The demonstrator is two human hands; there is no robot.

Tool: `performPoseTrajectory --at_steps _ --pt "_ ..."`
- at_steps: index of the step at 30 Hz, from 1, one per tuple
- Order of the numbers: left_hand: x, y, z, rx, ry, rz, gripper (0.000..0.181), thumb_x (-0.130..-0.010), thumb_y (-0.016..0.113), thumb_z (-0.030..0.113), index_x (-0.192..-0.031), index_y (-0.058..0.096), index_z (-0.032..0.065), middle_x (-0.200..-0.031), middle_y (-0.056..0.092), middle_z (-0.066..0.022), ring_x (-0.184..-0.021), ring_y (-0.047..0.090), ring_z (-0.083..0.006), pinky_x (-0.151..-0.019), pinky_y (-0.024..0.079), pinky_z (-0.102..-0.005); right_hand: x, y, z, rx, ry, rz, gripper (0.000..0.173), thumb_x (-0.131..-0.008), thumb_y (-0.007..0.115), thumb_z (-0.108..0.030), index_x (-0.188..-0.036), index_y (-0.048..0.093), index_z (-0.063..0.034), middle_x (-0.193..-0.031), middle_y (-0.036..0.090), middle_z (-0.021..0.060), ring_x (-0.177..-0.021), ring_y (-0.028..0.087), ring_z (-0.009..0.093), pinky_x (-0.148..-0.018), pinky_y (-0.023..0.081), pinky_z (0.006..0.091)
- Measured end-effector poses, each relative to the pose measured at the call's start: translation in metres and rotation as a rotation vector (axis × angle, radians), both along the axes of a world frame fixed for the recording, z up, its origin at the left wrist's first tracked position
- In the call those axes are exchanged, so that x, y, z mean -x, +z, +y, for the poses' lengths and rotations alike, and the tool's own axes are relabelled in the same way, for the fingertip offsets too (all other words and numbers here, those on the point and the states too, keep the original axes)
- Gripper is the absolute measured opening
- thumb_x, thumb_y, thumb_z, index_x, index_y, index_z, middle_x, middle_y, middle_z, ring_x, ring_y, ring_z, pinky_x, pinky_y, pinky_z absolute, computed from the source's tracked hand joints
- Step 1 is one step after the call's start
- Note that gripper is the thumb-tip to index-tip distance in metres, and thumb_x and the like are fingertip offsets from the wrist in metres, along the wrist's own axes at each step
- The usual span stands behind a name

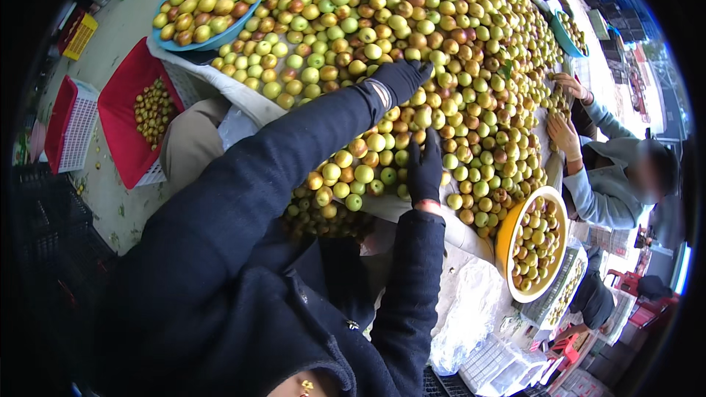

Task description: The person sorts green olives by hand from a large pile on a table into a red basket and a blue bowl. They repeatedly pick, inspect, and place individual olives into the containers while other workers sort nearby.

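A broad heap of green and reddish-brown jujubes (474,60) covers the sorting table before me. My left hand (402,80), in a black glove, reaches across and rests on the fruit; its palm side is hidden, so any jujube under the fingers is out of sight. Closer to the table's near edge, my right hand (424,168), also black-gloved, lies among the jujubes with thumb and fingers apart. No fruit shows between them. More jujubes (325,218) sit in shadow at the near edge, below the heap.
A blue basin (260,0) of jujubes stands at upper left, a yellow basin (502,245) at lower right. Red-lined crates (118,116) stand on the floor at left. A co-worker's gloved hands (565,135) touch fruit at right; another person's arms reach a teal basin (562,36). Plastic sheeting (469,314) lies below.
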State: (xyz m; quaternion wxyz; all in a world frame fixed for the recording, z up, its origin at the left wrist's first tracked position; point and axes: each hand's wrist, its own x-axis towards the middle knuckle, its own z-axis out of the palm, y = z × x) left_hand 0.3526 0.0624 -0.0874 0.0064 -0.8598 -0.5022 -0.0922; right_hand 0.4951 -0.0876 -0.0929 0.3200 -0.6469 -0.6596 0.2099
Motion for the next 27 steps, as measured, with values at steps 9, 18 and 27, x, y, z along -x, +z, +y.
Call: performPoseTrajectory --at_steps 9,18,27 --pt "0.031 -0.003 -0.018 0.275 -0.193 -0.205 0.026 -0.091 0.05 0.028 -0.107 0.064 0.0145 -0.116 0.059 -0.0136 -0.101 0.062 -0.0307 -0.084 0.049 -0.0408 -0.002 0.01 -0.028 0.162 0.133 -0.133 0.076 -0.075 0.077 -0.031 -0.135 0.041 -0.0024 -0.122 0.054 0.0261 -0.112 0.054 0.039 -0.091 0.046 0.043" --pt "0.144 0.037 0.067 -0.07 0.101 -0.529 0.023 -0.09 0.06 0.027 -0.101 0.069 0.0081 -0.094 0.068 -0.0095 -0.086 0.065 -0.0237 -0.079 0.051 -0.0354 -0.001 0.024 0.001 0.401 0.185 -0.144 0.062 -0.078 0.072 -0.043 -0.114 0.054 0.0033 -0.098 0.064 0.0258 -0.093 0.063 0.039 -0.079 0.05 0.043" --pt "0.124 0.007 0.108 0.162 0.01 -0.136 0.031 -0.087 0.056 0.027 -0.114 0.061 0.0149 -0.111 0.063 -0.0144 -0.1 0.061 -0.0331 -0.088 0.048 -0.0426 -0.001 0.033 0.005 0.443 0.237 -0.112 0.058 -0.077 0.073 -0.043 -0.117 0.055 -0.0047 -0.099 0.066 0.0204 -0.091 0.065 0.035 -0.077 0.05 0.0421"
